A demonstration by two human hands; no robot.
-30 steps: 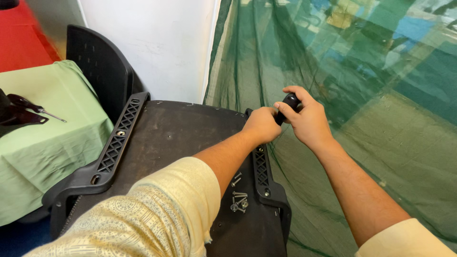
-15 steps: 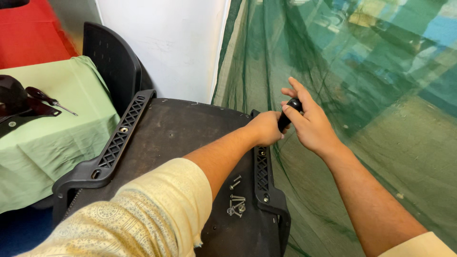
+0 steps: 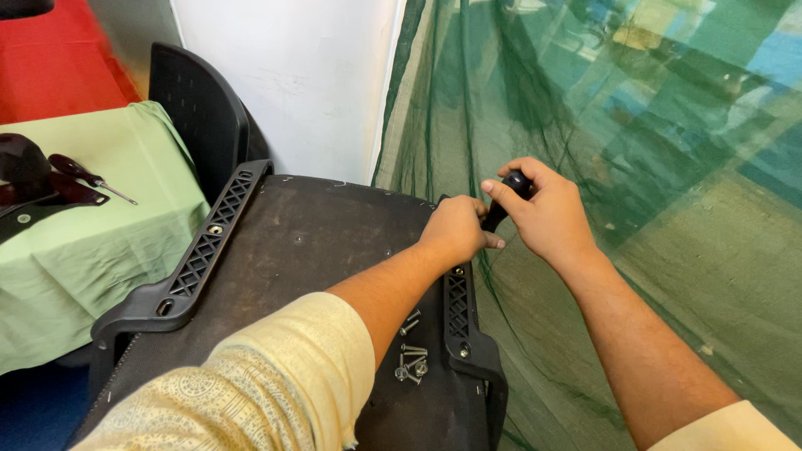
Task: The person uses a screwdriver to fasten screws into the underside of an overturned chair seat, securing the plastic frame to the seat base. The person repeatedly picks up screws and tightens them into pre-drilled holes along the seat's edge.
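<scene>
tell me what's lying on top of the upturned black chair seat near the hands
A small cluster of loose silver screws lies on the dark seat underside, beside the right lattice rail. The left forearm covers part of the surface, so anything under it cannot be seen.

This looks like a makeshift repair workshop. An upturned black chair seat (image 3: 317, 250) fills the centre of the frame, loose screws (image 3: 409, 361) lying on it. At left, a bench (image 3: 92, 250) draped in green cloth carries a screwdriver (image 3: 88, 177). Green mesh netting (image 3: 635, 125) curtains off the right side.
</scene>
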